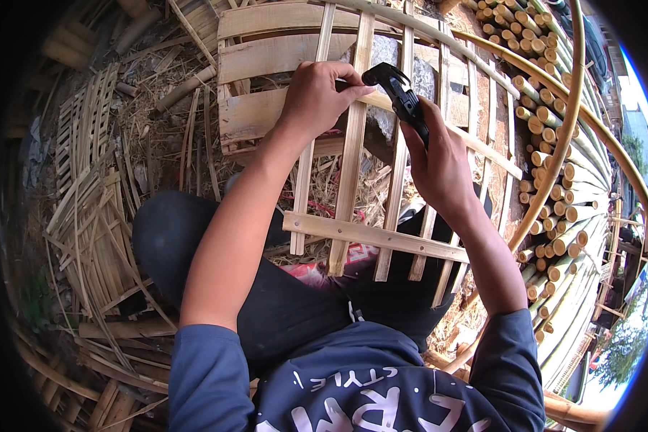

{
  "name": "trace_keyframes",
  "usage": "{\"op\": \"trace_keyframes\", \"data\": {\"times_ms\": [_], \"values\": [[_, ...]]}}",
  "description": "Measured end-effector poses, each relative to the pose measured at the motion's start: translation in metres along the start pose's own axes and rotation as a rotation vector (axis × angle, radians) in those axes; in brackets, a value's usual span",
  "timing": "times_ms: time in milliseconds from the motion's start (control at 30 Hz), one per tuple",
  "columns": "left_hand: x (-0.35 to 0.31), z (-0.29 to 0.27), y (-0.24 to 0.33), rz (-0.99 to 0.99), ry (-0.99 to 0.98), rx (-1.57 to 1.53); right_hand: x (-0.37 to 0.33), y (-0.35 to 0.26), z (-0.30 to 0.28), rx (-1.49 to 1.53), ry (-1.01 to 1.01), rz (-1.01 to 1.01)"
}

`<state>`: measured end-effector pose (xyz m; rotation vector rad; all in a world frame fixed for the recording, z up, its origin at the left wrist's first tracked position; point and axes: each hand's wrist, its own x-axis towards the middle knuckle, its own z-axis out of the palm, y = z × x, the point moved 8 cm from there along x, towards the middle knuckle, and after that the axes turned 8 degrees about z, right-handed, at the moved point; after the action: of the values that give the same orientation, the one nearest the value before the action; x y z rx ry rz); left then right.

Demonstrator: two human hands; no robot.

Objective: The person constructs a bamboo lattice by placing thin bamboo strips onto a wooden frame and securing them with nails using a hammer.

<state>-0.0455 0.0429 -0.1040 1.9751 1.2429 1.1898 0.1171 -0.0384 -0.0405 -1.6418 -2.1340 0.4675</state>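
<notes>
A bamboo lattice frame (349, 151) of long slats crossed by cross-slats lies over my lap and a slatted wooden crate (255, 65). My left hand (320, 93) is closed in a pinch where a middle cross-slat (486, 150) meets a long slat. What sits between its fingertips is too small to make out. Beside those fingertips is the head of a black hammer (403, 97), gripped by my right hand (439, 158) above the same cross-slat. The near cross-slat (374, 236) shows small nail heads along it. Beneath the lattice lies a grey stone block (417, 72), partly hidden.
Stacked bamboo poles (569, 187) fill the right side, cut ends facing me. A bent bamboo pole (570, 108) arches in front of them. Loose split bamboo strips (97, 245) and straw cover the ground at left. My crossed legs (266, 288) are under the lattice's near end.
</notes>
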Motion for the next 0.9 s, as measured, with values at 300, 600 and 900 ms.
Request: {"op": "trace_keyframes", "data": {"times_ms": [300,600,900], "values": [[0.0,-0.008,0.003,0.094,0.04,-0.043,-0.02,0.038,-0.082,-0.013,0.447,0.256],[0.01,-0.009,0.033,0.241,0.062,0.075,-0.079,0.261,-0.159,-0.103,0.653,0.593],[0.031,0.015,0.049,0.284,0.129,0.133,-0.098,0.332,-0.156,0.412,0.558,0.753]]}}
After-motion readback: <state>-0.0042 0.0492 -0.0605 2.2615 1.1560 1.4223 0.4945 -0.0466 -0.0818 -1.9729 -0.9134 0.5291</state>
